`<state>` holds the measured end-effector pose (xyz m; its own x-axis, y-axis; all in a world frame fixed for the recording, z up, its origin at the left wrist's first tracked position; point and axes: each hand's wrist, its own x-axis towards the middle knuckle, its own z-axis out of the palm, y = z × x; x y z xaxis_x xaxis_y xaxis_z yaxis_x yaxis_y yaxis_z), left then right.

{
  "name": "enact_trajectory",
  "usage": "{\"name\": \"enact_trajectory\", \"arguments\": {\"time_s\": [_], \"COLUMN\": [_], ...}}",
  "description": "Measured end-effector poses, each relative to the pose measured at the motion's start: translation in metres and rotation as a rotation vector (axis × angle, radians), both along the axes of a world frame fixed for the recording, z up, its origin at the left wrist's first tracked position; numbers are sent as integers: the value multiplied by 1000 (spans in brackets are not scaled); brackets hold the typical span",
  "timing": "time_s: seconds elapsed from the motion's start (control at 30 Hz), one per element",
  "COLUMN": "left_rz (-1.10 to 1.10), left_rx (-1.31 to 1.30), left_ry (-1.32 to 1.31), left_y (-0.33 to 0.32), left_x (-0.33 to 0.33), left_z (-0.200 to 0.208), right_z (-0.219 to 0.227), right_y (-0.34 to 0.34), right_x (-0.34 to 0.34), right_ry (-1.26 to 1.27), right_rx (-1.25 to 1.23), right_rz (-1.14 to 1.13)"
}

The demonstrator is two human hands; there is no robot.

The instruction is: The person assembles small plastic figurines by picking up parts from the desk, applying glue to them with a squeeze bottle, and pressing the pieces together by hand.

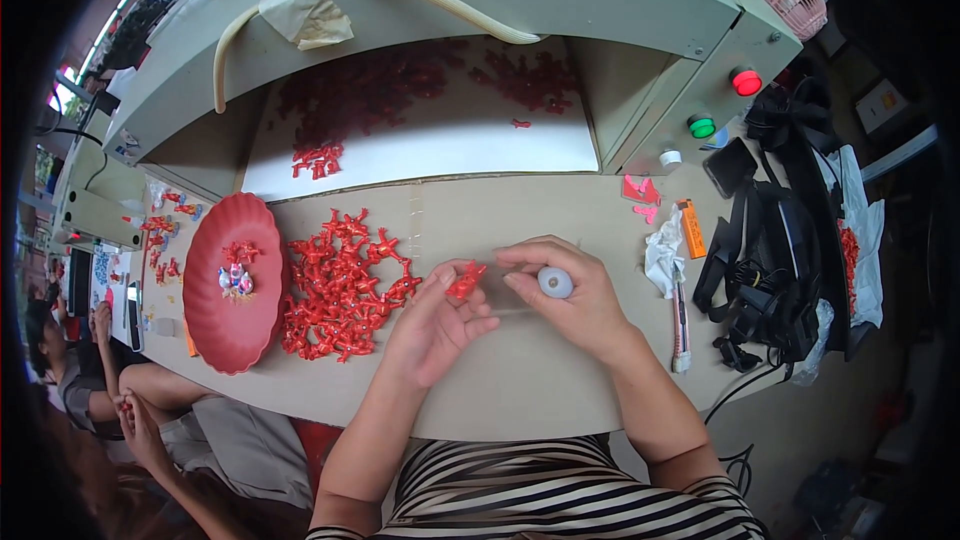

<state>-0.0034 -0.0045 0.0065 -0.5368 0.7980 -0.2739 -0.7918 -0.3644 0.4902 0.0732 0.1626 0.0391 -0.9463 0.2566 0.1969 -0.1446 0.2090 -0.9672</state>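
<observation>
My left hand (437,328) pinches a small glossy red plastic figure (466,280) between thumb and fingers, above the table. Closed round a small whitish bottle (555,283) is my right hand (590,312); the bottle's round end faces up, and its other end is hard to make out among the fingers. Both hands are close together, the right one just beside the figure. A heap of similar red figures (345,290) lies left of my left hand. Farther left, a red scalloped tray (205,330) holds a few red pieces and some white-and-coloured ones (236,281).
A large pale machine (600,0) arches over the back, with more red figures (380,90) on its white bed. Red (746,81) and green (702,126) buttons sit on its right side. An orange box (691,228), tissue, cutter and black straps (760,270) lie right. Co-workers sit left.
</observation>
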Motion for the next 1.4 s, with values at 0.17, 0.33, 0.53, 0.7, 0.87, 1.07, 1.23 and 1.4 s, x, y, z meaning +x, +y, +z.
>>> {"name": "enact_trajectory", "arguments": {"time_s": [0.17, 0.33, 0.53, 0.7, 0.87, 1.07, 1.23, 1.4], "left_rz": [11, -4, -24, -4, -29, -57, -72, -68], "left_rx": [37, 84, 123, 0, -113, -231, -243, -252], "left_ry": [-231, -262, -223, -60, 194, 319, 357, 380], "left_y": [-1, -1, -1, -1, 2, 3, 3, 3], "left_x": [-2, -3, -1, 4, 5, 9, 9, 10], "left_z": [-2, -5, -2, 0, 2, 3, 3, 3], "right_z": [1, -3, -2, -4, -2, -5, -6, -8], "right_y": [-1, -2, 0, 1, 2, 4, 2, 3], "right_x": [0, -1, -1, -1, -1, -1, -1, 0], "right_ry": [-50, -29, -29, -25, -136, -276, -300, -303], "right_rx": [-24, -27, 24, -29, -208, -405, -385, -383], "right_rz": [16, -13, -26, -51, -23, 58, 78, 81]}}
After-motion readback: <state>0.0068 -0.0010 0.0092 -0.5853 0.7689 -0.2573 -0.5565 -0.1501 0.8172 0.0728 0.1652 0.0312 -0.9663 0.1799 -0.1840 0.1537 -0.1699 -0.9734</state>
